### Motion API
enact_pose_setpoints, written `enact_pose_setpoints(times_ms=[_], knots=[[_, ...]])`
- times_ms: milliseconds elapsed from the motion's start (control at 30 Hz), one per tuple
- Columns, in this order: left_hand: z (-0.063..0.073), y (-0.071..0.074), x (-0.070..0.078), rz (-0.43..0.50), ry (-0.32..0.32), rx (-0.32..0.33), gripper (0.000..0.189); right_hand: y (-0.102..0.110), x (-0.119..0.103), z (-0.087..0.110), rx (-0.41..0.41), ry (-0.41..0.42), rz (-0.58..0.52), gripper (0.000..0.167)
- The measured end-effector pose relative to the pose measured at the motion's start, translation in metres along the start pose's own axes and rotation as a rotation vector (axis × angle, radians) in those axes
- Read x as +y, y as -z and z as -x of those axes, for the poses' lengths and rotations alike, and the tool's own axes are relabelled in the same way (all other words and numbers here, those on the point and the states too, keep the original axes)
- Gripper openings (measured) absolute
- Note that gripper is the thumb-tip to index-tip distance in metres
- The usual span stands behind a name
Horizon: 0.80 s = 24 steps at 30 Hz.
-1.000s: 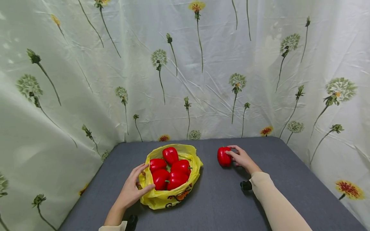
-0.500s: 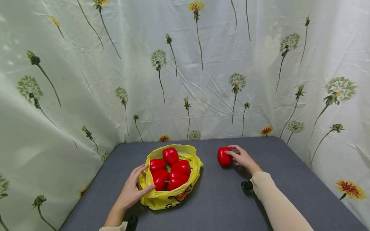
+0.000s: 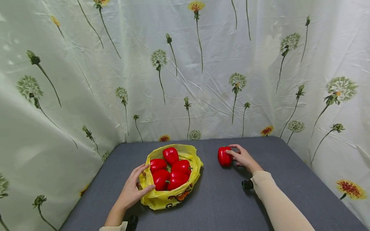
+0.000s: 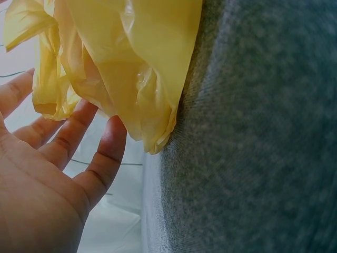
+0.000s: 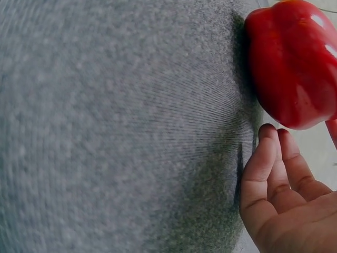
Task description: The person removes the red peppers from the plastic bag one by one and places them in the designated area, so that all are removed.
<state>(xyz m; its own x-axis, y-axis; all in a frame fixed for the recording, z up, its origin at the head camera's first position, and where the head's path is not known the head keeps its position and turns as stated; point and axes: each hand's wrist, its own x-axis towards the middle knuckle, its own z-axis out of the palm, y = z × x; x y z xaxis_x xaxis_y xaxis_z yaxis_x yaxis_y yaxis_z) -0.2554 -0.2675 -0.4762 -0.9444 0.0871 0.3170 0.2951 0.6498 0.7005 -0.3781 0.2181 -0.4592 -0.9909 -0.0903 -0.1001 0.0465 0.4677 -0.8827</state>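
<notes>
In the head view, a yellow plastic bag point(image 3: 162, 201) with its rim rolled open stands left of centre on the grey table, with several red bell peppers point(image 3: 177, 179) inside. My left hand point(image 3: 130, 189) rests against the bag's left side, thumb at the front rim and fingers spread along the outside. The left wrist view has those relaxed fingers point(image 4: 100, 168) touching the yellow plastic. To the right, my right hand point(image 3: 244, 159) holds a single red bell pepper point(image 3: 223, 157) between thumb and fingers, low at the table surface. In the right wrist view, the other fingers point(image 5: 258, 174) curl loosely below the pepper.
A grey cloth-covered table point(image 3: 214, 199) lies under everything. Behind it and along both sides hangs a pale curtain point(image 3: 208, 96) printed with dandelions. A black wrist strap piece point(image 3: 246, 185) sits under the right wrist.
</notes>
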Motion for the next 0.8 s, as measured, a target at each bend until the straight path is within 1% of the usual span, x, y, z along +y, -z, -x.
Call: enact_pose_setpoints(times_ms=[300,500,800], knots=[[0.000,0.001,0.001,-0.003,-0.003,0.001,0.078,0.004,-0.005,-0.002,0.023,0.027,0.022,0.069],[0.000,0.000,0.000,0.002,-0.002,0.000,0.079,0.006,-0.013,-0.003,0.033,0.038,0.038,0.070],[0.001,0.001,0.000,0.003,-0.005,0.001,0.079,0.004,-0.021,-0.006,0.082,0.067,0.046,0.069]])
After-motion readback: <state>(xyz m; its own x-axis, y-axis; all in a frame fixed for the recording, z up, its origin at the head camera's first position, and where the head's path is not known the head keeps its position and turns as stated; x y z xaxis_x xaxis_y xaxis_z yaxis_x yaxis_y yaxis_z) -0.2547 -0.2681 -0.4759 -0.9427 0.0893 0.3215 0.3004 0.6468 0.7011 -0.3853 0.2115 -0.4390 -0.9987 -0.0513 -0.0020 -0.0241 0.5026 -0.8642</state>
